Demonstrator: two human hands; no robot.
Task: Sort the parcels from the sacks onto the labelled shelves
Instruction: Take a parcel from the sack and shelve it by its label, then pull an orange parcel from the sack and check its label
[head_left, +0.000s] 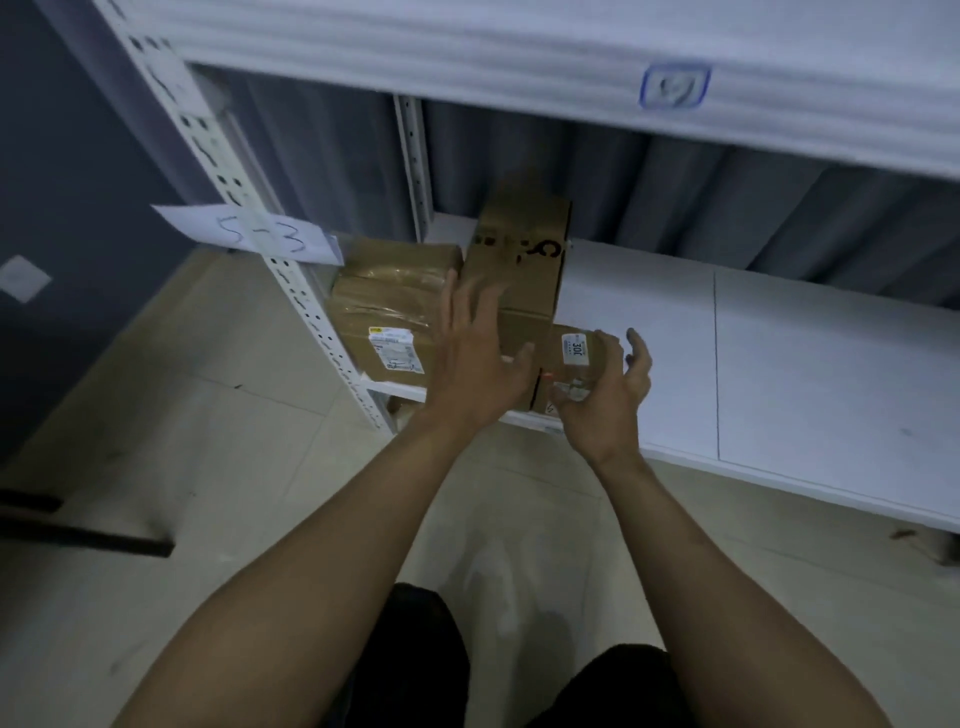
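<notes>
Left hand (475, 358) spread wide over tall parcel (519, 249); right hand (608, 395) cupped round small parcel (576, 366) at shelf (779, 364) edge, grip unclear.

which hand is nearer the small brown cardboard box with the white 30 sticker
Right. The right hand curls round the small brown cardboard box from its right side; the left hand is spread open to its left, before the taller cardboard box.

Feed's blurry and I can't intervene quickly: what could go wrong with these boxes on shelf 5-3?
The small labelled box sits right at the shelf front edge; a careless move of the right hand might tip it off. The tall box stands on end near the left hand; a nudge could topple it onto its neighbours.
</notes>
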